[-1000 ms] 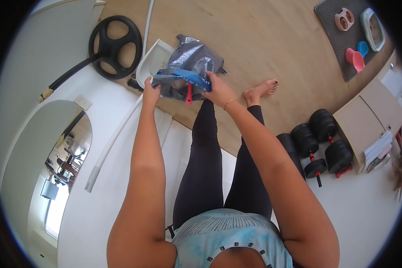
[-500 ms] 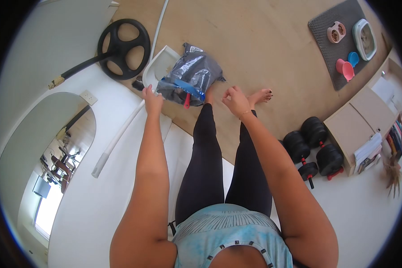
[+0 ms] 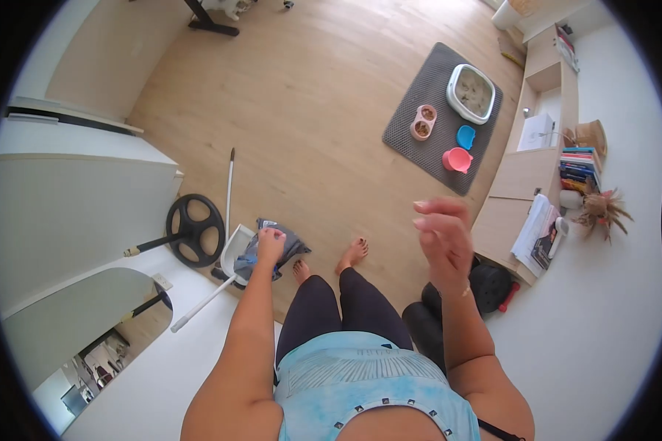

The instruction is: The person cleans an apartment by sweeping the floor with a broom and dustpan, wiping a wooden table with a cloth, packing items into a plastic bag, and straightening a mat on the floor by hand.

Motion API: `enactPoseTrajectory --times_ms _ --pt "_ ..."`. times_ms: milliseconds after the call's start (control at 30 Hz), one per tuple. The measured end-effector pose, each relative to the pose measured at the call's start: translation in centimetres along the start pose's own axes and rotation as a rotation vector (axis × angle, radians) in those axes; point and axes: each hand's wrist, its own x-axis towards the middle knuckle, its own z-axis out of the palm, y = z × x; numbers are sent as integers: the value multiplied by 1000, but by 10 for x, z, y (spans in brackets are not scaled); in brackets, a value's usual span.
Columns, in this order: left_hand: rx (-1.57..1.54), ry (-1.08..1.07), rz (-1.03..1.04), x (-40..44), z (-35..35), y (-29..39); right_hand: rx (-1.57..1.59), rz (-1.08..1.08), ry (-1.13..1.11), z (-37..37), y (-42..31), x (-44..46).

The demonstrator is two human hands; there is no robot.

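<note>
My left hand (image 3: 271, 244) is closed, its fingers curled over the grey plastic bag (image 3: 293, 241). Whether it grips the bag or something small, I cannot make out. The bag lies on the floor against the white dustpan (image 3: 233, 248). From the dustpan a white pole (image 3: 207, 300) reaches toward me. My right hand (image 3: 446, 239) is raised on the right, slightly blurred. Its fingers are loosely bent and apart, with nothing visible in them. Below it are black dumbbells (image 3: 490, 285), partly hidden by the arm.
A grey mat (image 3: 408, 136) holds a litter tray (image 3: 471, 93), a double food bowl (image 3: 423, 123), and blue (image 3: 465, 137) and pink (image 3: 457, 159) bowls. On the left stand a black steering-wheel-shaped base (image 3: 196, 230) and a mirror (image 3: 88, 323). A low cabinet (image 3: 511, 184) runs along the right.
The view has tilted up, showing more floor. My right hand has lifted away from near my feet to the right, its fingers opening. My left hand has moved from the dustpan's edge to over the bag.
</note>
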Motion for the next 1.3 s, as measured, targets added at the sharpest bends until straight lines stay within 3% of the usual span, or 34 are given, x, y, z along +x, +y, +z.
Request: enactPoseTrajectory --times_ms 67,133,200,300,333,400,433,500,567,633,700,833,900,1033,1133,1200,1300 --pt "-30 -83 81 12 19 62 109 -458 256 -44 -74 20" --pt "-7 -172 235 25 26 131 416 -893 380 -76 -126 26" --pt "-5 -248 394 30 23 194 616 -1181 469 -87 -171 43" --pt "-35 -288 512 51 15 256 420 -1335 739 -104 -192 60" --pt "-53 -300 543 60 16 267 404 -1345 754 -111 -194 67" --pt "-10 -308 527 86 16 277 558 -1603 661 -122 -191 87" --pt "22 -306 494 104 15 277 541 -1615 670 -127 -186 99" --pt "34 -331 464 138 2 268 299 -1314 677 -137 -174 128" --pt "200 -324 412 180 -12 248 172 -1318 674 -154 -165 149" --pt "273 -401 231 222 -33 230 4 -1294 633 -167 -155 183" --pt "410 -404 208 262 -63 215 -70 -1305 578 -175 -146 232" --pt "276 -501 8 344 -139 233 -155 -1308 511 -193 -132 323" --pt "156 -360 9 397 -152 237 -209 -1307 477 -200 -126 359" --pt "277 -300 0 470 -176 315 -275 -1309 458 -221 -102 430" --pt "285 -390 68 534 -165 386 -305 -1321 428 -243 -74 490" --pt "142 -485 136 569 -151 436 -307 -1322 397 -263 -52 531" --pt "69 -420 185 609 -156 518 -298 -1350 380 -302 -20 596"
